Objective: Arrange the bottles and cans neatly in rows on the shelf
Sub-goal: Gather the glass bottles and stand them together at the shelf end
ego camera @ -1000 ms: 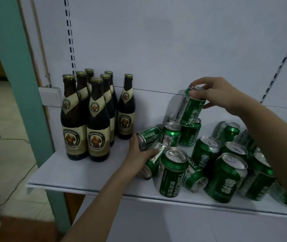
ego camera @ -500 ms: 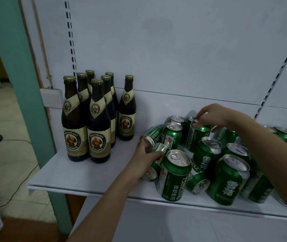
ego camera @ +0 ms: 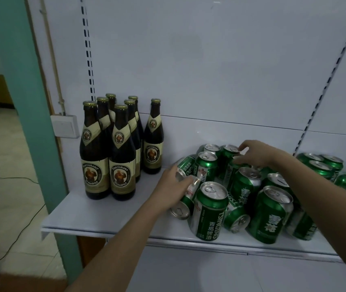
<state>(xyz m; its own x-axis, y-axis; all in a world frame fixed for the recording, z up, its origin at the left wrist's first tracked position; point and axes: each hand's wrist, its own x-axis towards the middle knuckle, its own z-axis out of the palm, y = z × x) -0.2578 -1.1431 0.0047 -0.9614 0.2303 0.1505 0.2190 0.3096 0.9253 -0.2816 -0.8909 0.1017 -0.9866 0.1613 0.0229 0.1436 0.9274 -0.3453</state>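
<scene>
Several dark beer bottles [ego camera: 123,157] with cream labels stand upright in rows at the left of the white shelf [ego camera: 96,211]. A jumble of green cans [ego camera: 245,186] fills the shelf's middle and right, some upright, some on their sides. My left hand [ego camera: 172,186] grips a green can lying on its side [ego camera: 186,197] at the left edge of the pile. My right hand [ego camera: 254,154] reaches over the back of the pile, its fingertips pinching the top of a green can [ego camera: 234,165] that stands there. A tall Tsingtao can [ego camera: 210,209] stands upright at the front.
More green cans [ego camera: 323,165] are stacked at the far right of the shelf. Behind the shelf rises a white back panel with slotted uprights [ego camera: 88,51]. A teal post [ego camera: 39,114] and a wall switch [ego camera: 65,125] are at the left, cables on the floor below.
My right hand lowered a green can from above the pile down into the back of it and still touches its top. My left hand stayed on the lying can.
</scene>
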